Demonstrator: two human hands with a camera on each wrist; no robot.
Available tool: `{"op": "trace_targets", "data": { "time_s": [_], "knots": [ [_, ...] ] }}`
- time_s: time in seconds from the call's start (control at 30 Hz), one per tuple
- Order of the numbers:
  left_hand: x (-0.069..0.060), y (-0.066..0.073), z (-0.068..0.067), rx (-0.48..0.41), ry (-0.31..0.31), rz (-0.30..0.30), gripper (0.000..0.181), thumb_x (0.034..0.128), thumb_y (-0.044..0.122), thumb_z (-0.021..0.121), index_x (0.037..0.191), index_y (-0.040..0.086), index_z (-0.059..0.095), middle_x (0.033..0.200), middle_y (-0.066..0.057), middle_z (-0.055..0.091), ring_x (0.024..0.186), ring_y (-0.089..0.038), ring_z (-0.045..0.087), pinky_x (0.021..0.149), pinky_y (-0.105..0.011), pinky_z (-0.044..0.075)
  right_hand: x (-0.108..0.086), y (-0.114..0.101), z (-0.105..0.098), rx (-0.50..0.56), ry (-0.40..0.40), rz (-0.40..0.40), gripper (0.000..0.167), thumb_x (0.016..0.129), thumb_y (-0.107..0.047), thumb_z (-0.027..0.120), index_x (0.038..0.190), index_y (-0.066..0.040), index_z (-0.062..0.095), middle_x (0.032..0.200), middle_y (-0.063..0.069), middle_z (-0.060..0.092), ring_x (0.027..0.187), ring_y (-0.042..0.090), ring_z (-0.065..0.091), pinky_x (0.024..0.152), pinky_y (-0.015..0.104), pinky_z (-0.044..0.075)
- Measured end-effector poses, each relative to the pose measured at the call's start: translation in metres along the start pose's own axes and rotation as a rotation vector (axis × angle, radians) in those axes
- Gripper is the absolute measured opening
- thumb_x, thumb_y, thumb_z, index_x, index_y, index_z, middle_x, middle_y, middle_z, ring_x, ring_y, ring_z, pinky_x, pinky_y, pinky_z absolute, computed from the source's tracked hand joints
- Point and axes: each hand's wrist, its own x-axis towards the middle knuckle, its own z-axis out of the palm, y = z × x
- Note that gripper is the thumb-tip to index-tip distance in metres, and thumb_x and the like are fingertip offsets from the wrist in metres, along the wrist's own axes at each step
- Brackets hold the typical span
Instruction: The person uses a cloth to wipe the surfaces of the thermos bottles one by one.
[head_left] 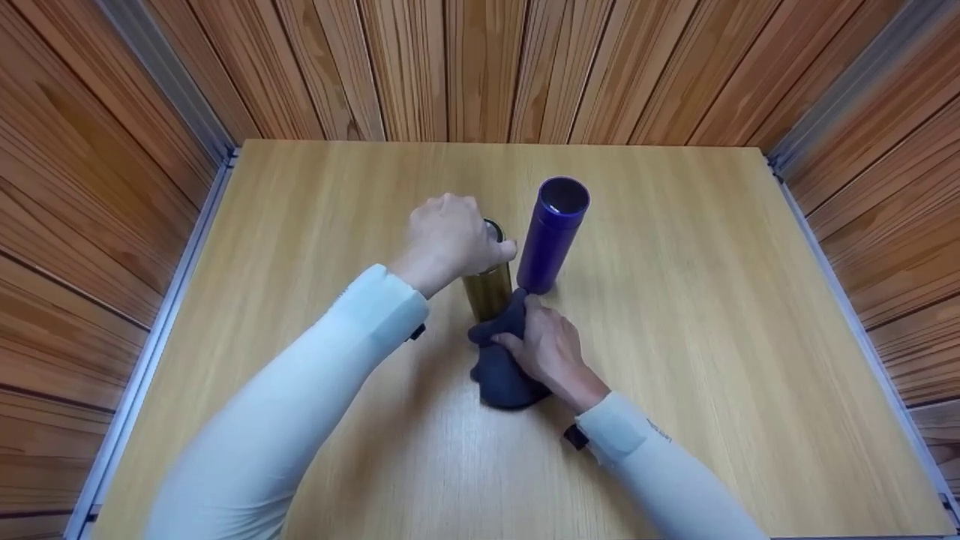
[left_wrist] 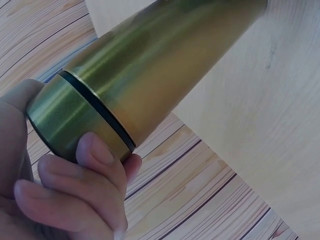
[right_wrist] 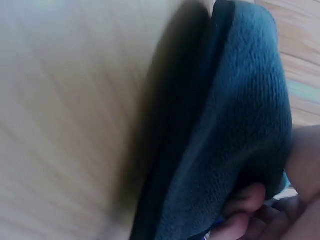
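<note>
A gold-green thermos bottle (head_left: 489,294) stands on the table, slightly tilted in the head view. My left hand (head_left: 450,236) grips its lid (left_wrist: 75,115) from above, fingers curled round it in the left wrist view. With my right hand (head_left: 551,341) I hold a dark grey-blue cloth (head_left: 508,379), bunched under the thumb and fingers. The cloth's upper part lies against the lower side of the gold bottle. In the right wrist view the cloth (right_wrist: 235,115) hangs in folds from my fingertips. A purple thermos bottle (head_left: 553,236) stands just beyond my right hand, to the right of the gold one.
The wooden table (head_left: 712,300) has a straight back edge with a wood-plank wall (head_left: 480,67) behind it. Metal rails (head_left: 161,337) run along both sides, and plank walls rise left and right.
</note>
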Motion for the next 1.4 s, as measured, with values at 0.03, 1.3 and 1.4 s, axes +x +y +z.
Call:
{"op": "trace_targets", "data": {
  "time_s": [0.03,1.3,1.4],
  "knots": [
    [0.000,0.000,0.000,0.002,-0.001,-0.002,0.052,0.0880,0.062,0.064,0.070,0.014,0.052,0.068,0.001,0.044,0.062,-0.017,0.050,0.052,-0.029,0.037,-0.002,-0.001,0.000,0.016,0.019,-0.016,0.052,0.087,-0.039,0.082,0.114,-0.003,0.056,0.091,0.012,0.067,0.078,0.027,0.066,0.068,0.045,0.054],
    [-0.011,0.011,0.020,0.048,0.077,0.159,0.067,0.0788,0.074,0.070,0.092,0.009,0.066,0.074,-0.002,0.061,0.067,-0.021,0.058,0.060,-0.032,0.050,-0.024,-0.003,-0.052,0.501,0.509,-0.331,0.039,0.093,-0.013,0.077,0.130,-0.008,0.064,0.112,0.006,0.062,0.101,0.018,0.060,0.091,0.032,0.051],
    [-0.012,0.008,0.022,-0.002,0.083,0.175,0.066,0.0780,0.073,0.072,0.092,0.009,0.066,0.073,-0.002,0.062,0.066,-0.020,0.058,0.058,-0.032,0.048,-0.024,-0.003,-0.064,0.490,0.493,-0.365,0.040,0.094,-0.011,0.075,0.131,-0.006,0.062,0.113,0.007,0.061,0.102,0.018,0.059,0.092,0.030,0.050]
  ]
}}
